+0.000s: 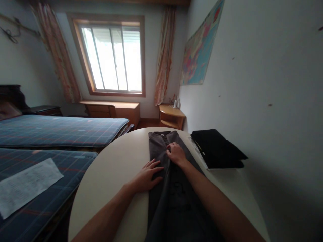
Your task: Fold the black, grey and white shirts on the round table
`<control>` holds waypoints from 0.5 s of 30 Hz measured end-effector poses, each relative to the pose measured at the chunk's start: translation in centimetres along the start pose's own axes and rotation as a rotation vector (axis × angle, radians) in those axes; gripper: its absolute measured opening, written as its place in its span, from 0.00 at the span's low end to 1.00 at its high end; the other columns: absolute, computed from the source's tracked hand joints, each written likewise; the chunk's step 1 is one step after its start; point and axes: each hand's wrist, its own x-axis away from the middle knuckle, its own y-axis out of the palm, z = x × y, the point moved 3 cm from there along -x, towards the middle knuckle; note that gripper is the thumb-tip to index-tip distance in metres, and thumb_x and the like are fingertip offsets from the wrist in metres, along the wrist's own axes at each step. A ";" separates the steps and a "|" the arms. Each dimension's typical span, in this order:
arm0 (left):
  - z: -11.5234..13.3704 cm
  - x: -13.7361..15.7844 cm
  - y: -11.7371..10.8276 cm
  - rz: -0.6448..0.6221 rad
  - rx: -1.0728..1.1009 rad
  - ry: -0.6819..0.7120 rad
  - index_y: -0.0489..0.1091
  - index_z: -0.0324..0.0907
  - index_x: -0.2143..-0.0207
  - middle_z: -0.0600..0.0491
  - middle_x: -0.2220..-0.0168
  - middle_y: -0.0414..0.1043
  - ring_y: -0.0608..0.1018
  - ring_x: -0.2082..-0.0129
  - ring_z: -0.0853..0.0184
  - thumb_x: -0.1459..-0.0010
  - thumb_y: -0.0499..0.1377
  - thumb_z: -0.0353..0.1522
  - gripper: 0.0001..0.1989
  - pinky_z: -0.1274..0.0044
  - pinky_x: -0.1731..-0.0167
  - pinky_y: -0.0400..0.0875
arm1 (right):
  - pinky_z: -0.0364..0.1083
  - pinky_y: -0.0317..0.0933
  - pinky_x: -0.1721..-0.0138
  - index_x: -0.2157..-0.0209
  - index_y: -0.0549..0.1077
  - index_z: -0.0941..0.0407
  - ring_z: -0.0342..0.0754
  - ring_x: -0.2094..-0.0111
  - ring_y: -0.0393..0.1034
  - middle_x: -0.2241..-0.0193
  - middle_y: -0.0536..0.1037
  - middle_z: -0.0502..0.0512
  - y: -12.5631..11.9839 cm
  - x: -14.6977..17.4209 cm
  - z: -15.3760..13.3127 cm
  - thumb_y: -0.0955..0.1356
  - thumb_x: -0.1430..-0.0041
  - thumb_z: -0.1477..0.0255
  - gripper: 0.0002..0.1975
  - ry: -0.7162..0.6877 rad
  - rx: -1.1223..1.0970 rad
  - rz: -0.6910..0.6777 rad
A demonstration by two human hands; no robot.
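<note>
A dark grey collared shirt [161, 201] lies lengthwise on a round cream table [121, 151]. Its collar points toward the far edge, and its lower part runs down toward me. My left hand [148, 176] rests on the shirt's left edge with its fingers spread, partly on the cloth. Higher up, just below the collar, my right hand [176, 153] has its fingers curled in on the fabric. A raised fold runs down from beneath that hand along the shirt's middle. The right palm hides exactly how much cloth is pinched.
Folded black clothing [217, 148] sits in a stack at the table's right, close to the wall. A checked mattress [63, 131] lies to the left, and a nearer one carries a printed sheet of paper [30, 185]. A small corner shelf [171, 111] stands beyond the table.
</note>
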 end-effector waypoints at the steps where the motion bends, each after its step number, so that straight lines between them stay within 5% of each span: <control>1: 0.1 0.0 0.0 -0.004 -0.007 0.000 0.67 0.51 0.39 0.51 0.31 0.55 0.52 0.30 0.52 0.38 0.59 0.41 0.25 0.57 0.33 0.52 | 0.53 0.60 0.45 0.55 0.78 0.57 0.57 0.48 0.69 0.51 0.75 0.64 -0.4 0.5 0.2 0.66 0.39 0.65 0.15 0.046 0.045 0.000; 5: 0.6 0.1 -0.3 -0.027 -0.026 -0.005 0.66 0.51 0.38 0.50 0.31 0.54 0.51 0.30 0.51 0.39 0.60 0.42 0.27 0.56 0.33 0.52 | 0.54 0.63 0.51 0.61 0.79 0.57 0.60 0.51 0.70 0.56 0.76 0.65 -1.1 2.5 0.6 0.67 0.43 0.53 0.22 0.154 0.167 -0.104; 11: 0.9 -0.1 -0.3 -0.056 -0.086 -0.020 0.66 0.51 0.38 0.51 0.30 0.53 0.52 0.30 0.51 0.40 0.60 0.45 0.28 0.59 0.33 0.52 | 0.51 0.61 0.50 0.62 0.80 0.57 0.57 0.50 0.68 0.53 0.75 0.62 -0.9 4.6 0.6 0.66 0.38 0.62 0.15 0.074 0.154 -0.128; 15: -0.1 -0.4 -0.4 0.072 -0.174 -0.139 0.69 0.51 0.40 0.51 0.33 0.59 0.57 0.31 0.55 0.33 0.52 0.44 0.22 0.61 0.34 0.54 | 0.50 0.61 0.49 0.52 0.76 0.56 0.55 0.50 0.68 0.51 0.75 0.61 -1.4 6.3 0.6 0.65 0.35 0.64 0.16 -0.006 0.120 -0.095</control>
